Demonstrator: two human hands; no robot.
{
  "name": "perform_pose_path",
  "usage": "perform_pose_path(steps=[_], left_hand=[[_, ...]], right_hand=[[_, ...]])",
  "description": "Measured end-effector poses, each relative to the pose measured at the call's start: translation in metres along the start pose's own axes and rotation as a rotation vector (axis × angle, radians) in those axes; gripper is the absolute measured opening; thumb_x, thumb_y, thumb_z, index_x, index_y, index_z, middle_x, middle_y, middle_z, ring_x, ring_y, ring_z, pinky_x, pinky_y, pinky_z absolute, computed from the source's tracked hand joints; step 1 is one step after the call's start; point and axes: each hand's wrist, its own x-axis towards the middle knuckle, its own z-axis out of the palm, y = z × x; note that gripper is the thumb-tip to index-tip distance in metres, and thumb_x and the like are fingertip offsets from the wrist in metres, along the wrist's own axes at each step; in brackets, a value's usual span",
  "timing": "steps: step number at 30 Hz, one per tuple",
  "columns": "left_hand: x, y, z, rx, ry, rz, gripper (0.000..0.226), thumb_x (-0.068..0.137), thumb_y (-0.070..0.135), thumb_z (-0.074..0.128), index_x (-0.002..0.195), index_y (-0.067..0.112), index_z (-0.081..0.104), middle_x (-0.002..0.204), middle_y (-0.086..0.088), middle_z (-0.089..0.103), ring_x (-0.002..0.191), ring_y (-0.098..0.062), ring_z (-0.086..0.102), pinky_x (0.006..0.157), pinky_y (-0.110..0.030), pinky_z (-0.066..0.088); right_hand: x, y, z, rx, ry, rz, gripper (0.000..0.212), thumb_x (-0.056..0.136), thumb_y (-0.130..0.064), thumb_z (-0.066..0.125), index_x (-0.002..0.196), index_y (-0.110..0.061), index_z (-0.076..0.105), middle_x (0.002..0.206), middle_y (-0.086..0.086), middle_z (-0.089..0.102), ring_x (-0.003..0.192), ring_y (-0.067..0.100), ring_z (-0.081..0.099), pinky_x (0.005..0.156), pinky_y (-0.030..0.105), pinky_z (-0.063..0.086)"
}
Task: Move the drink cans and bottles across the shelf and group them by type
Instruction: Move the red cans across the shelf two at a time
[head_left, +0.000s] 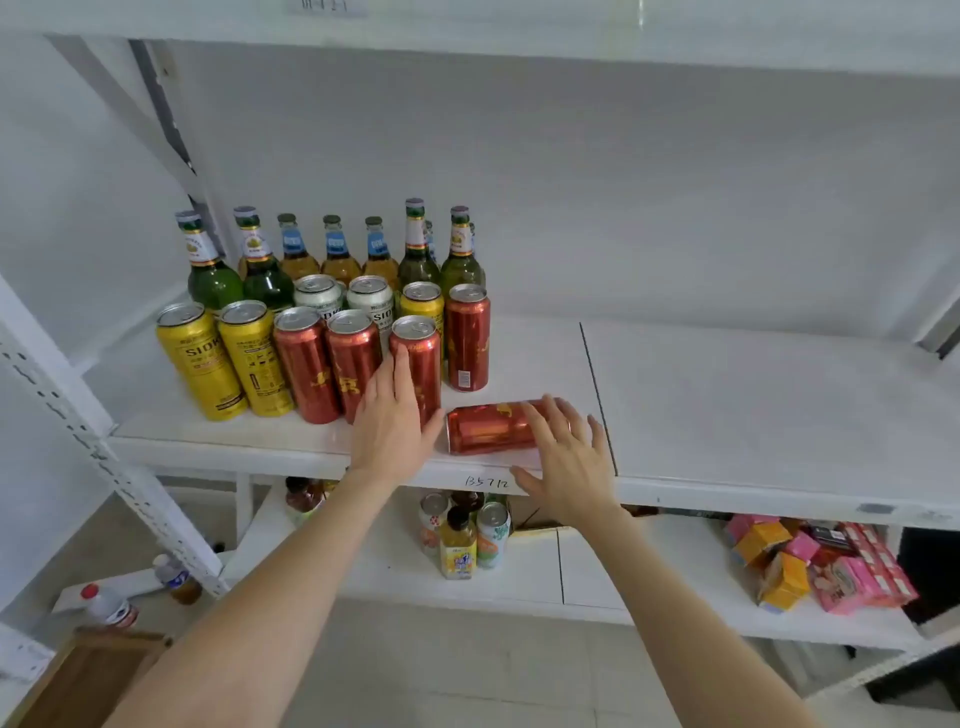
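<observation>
Head view: left hand (389, 418) and right hand (567, 460), grips apart, flank 1 toppled glossy red can (488, 428).

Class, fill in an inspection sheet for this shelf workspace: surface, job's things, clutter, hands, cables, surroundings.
Surface: white shelf, seam between two boards.
Job's things: green bottles and amber bottles at back; yellow cans, white cans, red cans upright in front; fallen red can on its side.
Clutter: nothing seen on this shelf.
Hands: left hand flat against one of the red cans; right hand spread over the fallen red can.
Cables: nothing seen.
Surroundings: drinks and pink boxes on lower shelf; wooden box below left.
</observation>
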Motion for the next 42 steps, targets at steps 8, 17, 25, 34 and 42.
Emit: perform_pose_path(steps=[8, 17, 25, 34, 42], left_hand=[[0.036, 0.0, 0.023, -0.406, 0.099, -0.255, 0.104, 0.086, 0.039, 0.071, 0.155, 0.01, 0.0, 0.151, -0.018, 0.033, 0.135, -0.034, 0.04, 0.105, -0.044, 0.041], [0.057, -0.008, 0.045, -0.541, 0.125, -0.338, 0.091, 0.077, 0.034, 0.081, 0.145, 0.012, 0.025, 0.135, -0.009, 0.056, 0.118, -0.032, 0.059, 0.099, -0.048, 0.049], [0.056, -0.005, 0.038, -0.589, 0.13, -0.325, 0.091, 0.074, 0.035, 0.084, 0.143, 0.014, 0.029, 0.136, -0.007, 0.056, 0.119, -0.03, 0.059, 0.099, -0.045, 0.049], [0.034, 0.0, 0.018, -0.723, 0.022, -0.338, 0.085, 0.074, 0.042, 0.081, 0.141, 0.022, 0.034, 0.13, 0.001, 0.06, 0.116, -0.022, 0.059, 0.094, -0.032, 0.043], [0.0, 0.0, -0.017, -0.932, -0.08, -0.3, 0.067, 0.075, 0.036, 0.083, 0.129, 0.032, 0.043, 0.114, 0.017, 0.063, 0.103, -0.003, 0.062, 0.092, -0.032, 0.047]], right_hand=[[0.066, 0.014, 0.028, 0.052, -0.069, -0.211, 0.086, 0.08, -0.065, 0.058, 0.151, -0.031, 0.024, 0.155, -0.002, 0.035, 0.144, 0.024, 0.026, 0.117, 0.048, 0.01], [0.102, 0.021, 0.031, 0.049, -0.128, -0.247, 0.08, 0.063, -0.08, 0.062, 0.127, -0.033, 0.049, 0.115, -0.01, 0.061, 0.108, 0.018, 0.054, 0.09, 0.041, 0.037], [0.09, 0.033, 0.015, 0.289, -0.162, -0.08, 0.083, 0.056, -0.084, 0.054, 0.123, -0.035, 0.05, 0.106, -0.013, 0.06, 0.101, 0.014, 0.053, 0.087, 0.039, 0.037], [0.053, 0.024, -0.01, 1.208, -0.047, 0.438, 0.045, 0.073, -0.047, 0.081, 0.105, -0.022, 0.062, 0.095, 0.005, 0.071, 0.081, 0.016, 0.07, 0.065, 0.027, 0.057], [-0.004, -0.003, -0.03, 1.692, -0.027, 0.803, 0.051, 0.072, -0.053, 0.078, 0.11, -0.024, 0.062, 0.101, 0.002, 0.073, 0.09, 0.021, 0.072, 0.065, 0.039, 0.059]])
